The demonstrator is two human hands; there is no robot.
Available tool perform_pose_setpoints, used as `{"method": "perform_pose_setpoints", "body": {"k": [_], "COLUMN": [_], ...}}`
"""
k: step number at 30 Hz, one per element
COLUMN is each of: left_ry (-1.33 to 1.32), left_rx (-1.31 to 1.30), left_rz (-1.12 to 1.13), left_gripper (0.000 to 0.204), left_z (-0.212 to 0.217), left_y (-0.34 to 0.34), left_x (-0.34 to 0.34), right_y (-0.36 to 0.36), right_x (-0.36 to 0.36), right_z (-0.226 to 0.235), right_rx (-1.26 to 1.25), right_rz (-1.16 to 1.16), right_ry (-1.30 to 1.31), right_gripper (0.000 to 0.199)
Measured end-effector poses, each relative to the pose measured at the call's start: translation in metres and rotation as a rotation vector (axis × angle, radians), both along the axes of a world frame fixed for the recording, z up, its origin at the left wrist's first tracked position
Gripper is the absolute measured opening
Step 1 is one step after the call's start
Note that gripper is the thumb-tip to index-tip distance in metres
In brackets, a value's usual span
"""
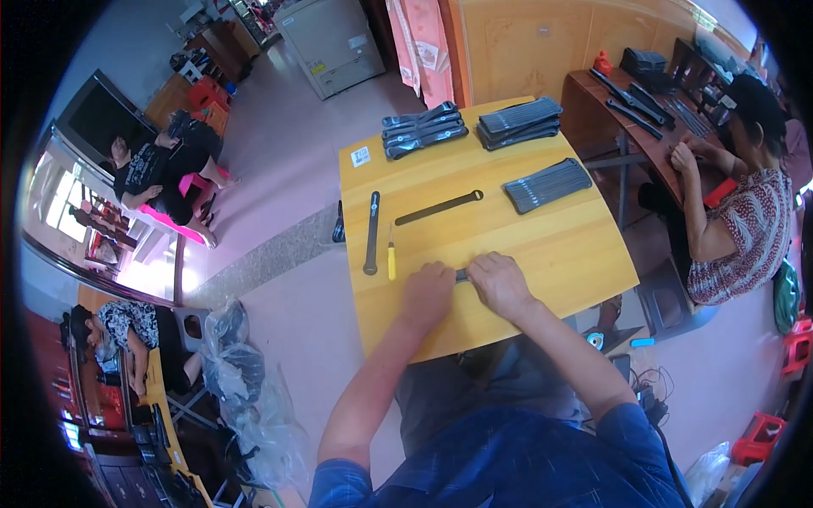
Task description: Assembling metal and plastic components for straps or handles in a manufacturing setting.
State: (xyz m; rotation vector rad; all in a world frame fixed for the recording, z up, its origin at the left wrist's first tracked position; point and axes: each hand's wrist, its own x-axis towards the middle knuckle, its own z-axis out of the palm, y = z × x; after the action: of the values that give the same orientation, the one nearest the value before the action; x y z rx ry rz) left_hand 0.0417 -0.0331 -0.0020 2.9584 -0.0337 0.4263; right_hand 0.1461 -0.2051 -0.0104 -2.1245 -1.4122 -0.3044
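Observation:
Both of my hands rest near the front edge of a small yellow wooden table [559, 254]. My left hand [428, 292] and my right hand [500, 284] are closed over the two ends of a dark strap-like piece [461, 274], only a short bit of which shows between them. Just left of my left hand lies a yellow-handled tool [391, 258], and beside it a long black strap [371, 233]. Another black strap [439, 207] lies diagonally across the middle of the table.
Three stacks of dark straps sit at the table's far side [423, 129], [519, 123], [548, 184]. A person [732, 212] sits at a brown desk [610, 102] to the right. Other people sit at the left. Clear plastic bags [246, 381] lie on the floor.

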Motion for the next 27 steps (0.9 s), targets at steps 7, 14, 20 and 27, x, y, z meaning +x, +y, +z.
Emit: {"method": "perform_pose_setpoints", "body": {"k": [7, 14, 20, 27], "left_ry": [0.100, 0.184, 0.163, 0.054], "left_rx": [-0.042, -0.088, -0.102, -0.107], "left_rz": [0.012, -0.011, -0.058, -0.047], "left_gripper": [0.011, 0.013, 0.014, 0.014], "left_z": [0.005, 0.013, 0.017, 0.001], "left_y": [0.010, 0.013, 0.006, -0.005], "left_x": [0.009, 0.014, 0.014, 0.019], "right_y": [0.000, 0.002, 0.000, 0.001], "right_x": [0.000, 0.010, 0.010, 0.004], "right_z": [0.003, 0.003, 0.001, 0.002], "right_rx": [-0.005, -0.039, -0.037, 0.023], "right_rz": [0.002, 0.019, -0.005, -0.071], "right_ry": [0.031, 0.095, 0.135, 0.150], "right_gripper": [0.007, 0.006, 0.005, 0.006]}}
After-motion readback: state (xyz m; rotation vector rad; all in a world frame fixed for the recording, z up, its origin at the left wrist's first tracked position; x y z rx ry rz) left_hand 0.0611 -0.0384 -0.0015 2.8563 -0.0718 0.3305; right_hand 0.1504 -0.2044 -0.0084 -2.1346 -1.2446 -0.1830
